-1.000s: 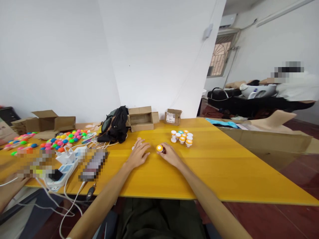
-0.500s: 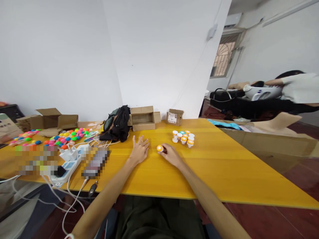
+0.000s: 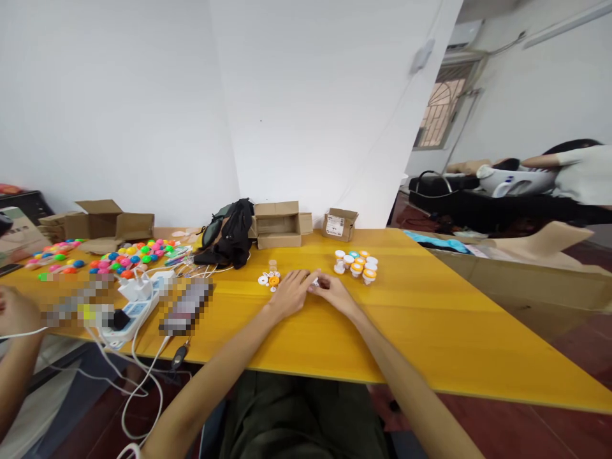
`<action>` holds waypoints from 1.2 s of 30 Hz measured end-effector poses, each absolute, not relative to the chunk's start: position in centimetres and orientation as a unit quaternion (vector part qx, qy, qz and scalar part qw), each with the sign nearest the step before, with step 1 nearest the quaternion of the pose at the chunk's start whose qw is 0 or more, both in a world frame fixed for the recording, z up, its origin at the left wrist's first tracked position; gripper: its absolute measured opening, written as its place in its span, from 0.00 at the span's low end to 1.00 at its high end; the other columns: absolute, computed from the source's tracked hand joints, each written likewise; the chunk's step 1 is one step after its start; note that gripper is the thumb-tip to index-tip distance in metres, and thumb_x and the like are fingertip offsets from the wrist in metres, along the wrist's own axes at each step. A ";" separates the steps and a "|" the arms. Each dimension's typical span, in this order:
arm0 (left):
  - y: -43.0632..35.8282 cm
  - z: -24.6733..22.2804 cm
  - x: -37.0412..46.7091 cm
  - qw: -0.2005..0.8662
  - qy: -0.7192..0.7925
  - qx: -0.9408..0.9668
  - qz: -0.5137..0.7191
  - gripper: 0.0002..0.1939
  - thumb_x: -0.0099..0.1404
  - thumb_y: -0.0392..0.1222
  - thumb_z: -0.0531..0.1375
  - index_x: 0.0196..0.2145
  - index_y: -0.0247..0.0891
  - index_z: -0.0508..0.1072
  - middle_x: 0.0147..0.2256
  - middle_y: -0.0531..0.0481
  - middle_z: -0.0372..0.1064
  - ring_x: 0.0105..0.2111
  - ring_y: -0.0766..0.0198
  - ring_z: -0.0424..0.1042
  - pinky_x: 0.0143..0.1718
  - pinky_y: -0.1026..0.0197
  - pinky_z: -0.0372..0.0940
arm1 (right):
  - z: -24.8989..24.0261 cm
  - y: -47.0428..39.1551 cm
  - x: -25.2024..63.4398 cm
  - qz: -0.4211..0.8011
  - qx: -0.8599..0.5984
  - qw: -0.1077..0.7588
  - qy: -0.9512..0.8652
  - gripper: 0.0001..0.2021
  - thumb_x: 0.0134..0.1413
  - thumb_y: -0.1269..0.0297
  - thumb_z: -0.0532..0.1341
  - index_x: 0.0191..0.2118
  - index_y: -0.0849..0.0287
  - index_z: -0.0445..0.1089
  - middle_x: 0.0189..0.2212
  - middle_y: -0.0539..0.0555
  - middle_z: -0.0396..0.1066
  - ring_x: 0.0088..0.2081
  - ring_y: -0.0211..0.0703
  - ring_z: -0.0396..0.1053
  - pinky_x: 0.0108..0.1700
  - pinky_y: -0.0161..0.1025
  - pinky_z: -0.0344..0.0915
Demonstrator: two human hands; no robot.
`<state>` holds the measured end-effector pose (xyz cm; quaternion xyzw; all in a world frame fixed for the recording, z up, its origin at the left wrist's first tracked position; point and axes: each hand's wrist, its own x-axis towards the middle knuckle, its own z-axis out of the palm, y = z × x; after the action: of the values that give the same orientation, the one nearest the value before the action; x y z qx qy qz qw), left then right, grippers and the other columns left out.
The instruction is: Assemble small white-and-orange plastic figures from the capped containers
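My left hand (image 3: pixel 292 293) and my right hand (image 3: pixel 332 293) meet over the yellow table (image 3: pixel 401 344). Between their fingertips is a small white piece (image 3: pixel 315 282), mostly covered by the fingers. My right hand's fingers pinch it, and my left hand's fingers are bent against it. Just left of my left hand lie several small pieces: an orange ring (image 3: pixel 274 280), white discs (image 3: pixel 262 280) and a small clear container (image 3: pixel 272 264). Beyond my right hand stands a cluster of small jars (image 3: pixel 356 269) with orange, white and teal lids.
Open cardboard boxes (image 3: pixel 278 240) and a black bag (image 3: pixel 232 236) line the back. At left are colourful balls (image 3: pixel 129 258), a power strip (image 3: pixel 138 309), a blurred-out device (image 3: pixel 186 307) and another person's hand (image 3: pixel 19 310). A person's sleeve (image 3: pixel 583 172) shows far right.
The orange-lidded jar at my right hand is no longer seen; loose pieces now lie left of my left hand. My left hand has moved right to meet my right hand. Another person's hand has appeared at left.
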<state>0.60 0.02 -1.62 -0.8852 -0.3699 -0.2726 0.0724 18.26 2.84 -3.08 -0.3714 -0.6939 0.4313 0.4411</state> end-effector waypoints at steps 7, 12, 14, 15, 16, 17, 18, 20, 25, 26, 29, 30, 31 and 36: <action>-0.1 -1.7 -0.3 0.026 -0.403 -0.871 -0.281 0.15 0.72 0.40 0.52 0.55 0.45 0.67 0.45 0.44 0.70 0.47 0.52 0.71 0.50 0.50 0.66 | -3.2 3.0 18.3 0.481 -0.376 0.465 -0.642 0.20 0.35 0.49 0.74 0.33 0.56 0.73 0.33 0.52 0.78 0.37 0.47 0.75 0.45 0.45 0.71; 0.0 -2.0 -0.4 -0.025 -0.415 -0.867 -0.274 0.12 0.73 0.45 0.52 0.51 0.44 0.67 0.46 0.45 0.70 0.47 0.54 0.72 0.50 0.53 0.67 | -3.3 2.9 18.3 0.467 -0.376 0.452 -0.660 0.19 0.40 0.48 0.72 0.34 0.57 0.74 0.34 0.54 0.79 0.38 0.48 0.76 0.45 0.46 0.73; 0.0 -2.1 -0.5 -0.043 -0.422 -0.864 -0.270 0.12 0.73 0.46 0.53 0.52 0.44 0.66 0.46 0.46 0.71 0.47 0.54 0.72 0.49 0.53 0.67 | -3.2 2.8 18.3 0.461 -0.368 0.449 -0.671 0.19 0.43 0.46 0.70 0.34 0.57 0.75 0.35 0.55 0.79 0.39 0.49 0.76 0.46 0.47 0.72; -0.1 -2.1 -0.5 -0.050 -0.426 -0.863 -0.269 0.12 0.72 0.46 0.54 0.52 0.44 0.65 0.47 0.46 0.71 0.48 0.54 0.72 0.49 0.53 0.67 | -3.2 2.7 18.3 0.460 -0.366 0.449 -0.673 0.20 0.43 0.45 0.70 0.35 0.57 0.75 0.35 0.55 0.79 0.40 0.49 0.76 0.47 0.47 0.72; -0.1 -2.0 -0.5 -0.055 -0.428 -0.861 -0.269 0.13 0.72 0.46 0.54 0.52 0.44 0.65 0.47 0.45 0.71 0.48 0.53 0.72 0.49 0.53 0.67 | -3.1 2.7 18.3 0.460 -0.366 0.451 -0.672 0.20 0.43 0.45 0.69 0.35 0.57 0.75 0.35 0.55 0.79 0.40 0.49 0.76 0.47 0.47 0.72; -0.1 -2.0 -0.5 -0.059 -0.429 -0.860 -0.269 0.13 0.72 0.46 0.55 0.52 0.43 0.65 0.47 0.45 0.72 0.48 0.53 0.72 0.49 0.53 0.67 | -3.1 2.6 18.3 0.460 -0.367 0.452 -0.670 0.20 0.43 0.44 0.69 0.35 0.57 0.75 0.35 0.55 0.79 0.40 0.49 0.76 0.47 0.47 0.72; -0.1 -1.9 -0.5 -0.062 -0.428 -0.860 -0.271 0.13 0.72 0.46 0.55 0.52 0.43 0.65 0.47 0.45 0.72 0.48 0.53 0.72 0.49 0.53 0.67 | -3.0 2.6 18.3 0.462 -0.369 0.453 -0.667 0.21 0.43 0.44 0.69 0.35 0.57 0.75 0.35 0.55 0.79 0.39 0.49 0.76 0.46 0.47 0.72; -0.1 -1.9 -0.5 -0.070 -0.423 -0.860 -0.277 0.13 0.71 0.47 0.56 0.51 0.43 0.66 0.47 0.45 0.72 0.48 0.53 0.72 0.49 0.53 0.67 | -3.0 2.6 18.4 0.463 -0.374 0.454 -0.663 0.20 0.42 0.45 0.69 0.34 0.57 0.74 0.34 0.54 0.78 0.38 0.49 0.75 0.46 0.47 0.72; -0.1 -1.9 -0.6 -0.082 -0.418 -0.858 -0.287 0.12 0.71 0.48 0.57 0.49 0.43 0.68 0.45 0.45 0.73 0.47 0.53 0.73 0.49 0.53 0.67 | -3.0 2.6 18.4 0.445 -0.373 0.448 -0.680 0.19 0.44 0.47 0.69 0.35 0.57 0.74 0.34 0.53 0.78 0.37 0.47 0.75 0.44 0.45 0.72; -0.1 -1.9 -0.7 -0.081 -0.417 -0.859 -0.287 0.11 0.71 0.48 0.56 0.48 0.43 0.68 0.44 0.46 0.73 0.47 0.53 0.73 0.49 0.53 0.67 | -3.0 2.5 18.4 0.439 -0.372 0.446 -0.685 0.18 0.45 0.47 0.69 0.35 0.57 0.75 0.34 0.53 0.78 0.37 0.47 0.75 0.43 0.45 0.72; -0.1 -1.9 -0.7 -0.075 -0.410 -0.863 -0.287 0.12 0.71 0.48 0.55 0.49 0.44 0.68 0.45 0.45 0.73 0.47 0.53 0.73 0.50 0.53 0.67 | -3.1 2.3 18.2 0.423 -0.369 0.441 -0.700 0.18 0.45 0.49 0.69 0.38 0.57 0.75 0.35 0.53 0.79 0.37 0.47 0.75 0.43 0.45 0.72; -0.1 -1.8 -0.6 -0.072 -0.407 -0.865 -0.284 0.13 0.72 0.48 0.55 0.51 0.44 0.67 0.45 0.45 0.73 0.48 0.53 0.73 0.50 0.53 0.66 | -3.1 2.2 18.2 0.419 -0.367 0.438 -0.705 0.18 0.45 0.50 0.69 0.39 0.57 0.76 0.36 0.53 0.79 0.38 0.48 0.75 0.44 0.45 0.71; -0.2 -1.8 -0.6 -0.069 -0.404 -0.868 -0.281 0.13 0.72 0.48 0.54 0.52 0.44 0.67 0.46 0.45 0.73 0.48 0.53 0.72 0.51 0.52 0.66 | -3.1 2.1 18.1 0.415 -0.365 0.435 -0.710 0.18 0.45 0.51 0.69 0.39 0.57 0.76 0.36 0.53 0.79 0.38 0.48 0.75 0.45 0.45 0.71; -0.6 -1.7 -1.4 -0.015 -0.411 -0.865 -0.287 0.20 0.69 0.54 0.58 0.55 0.44 0.66 0.50 0.41 0.70 0.52 0.49 0.70 0.54 0.47 0.65 | -2.9 2.0 18.1 0.406 -0.370 0.431 -0.716 0.17 0.46 0.50 0.68 0.37 0.57 0.76 0.35 0.52 0.78 0.38 0.48 0.74 0.43 0.44 0.70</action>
<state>-1.37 -0.62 -1.69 -0.8653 -0.4106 -0.2872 -0.0153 18.14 2.01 -2.92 -0.3701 -0.7156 0.4062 0.4312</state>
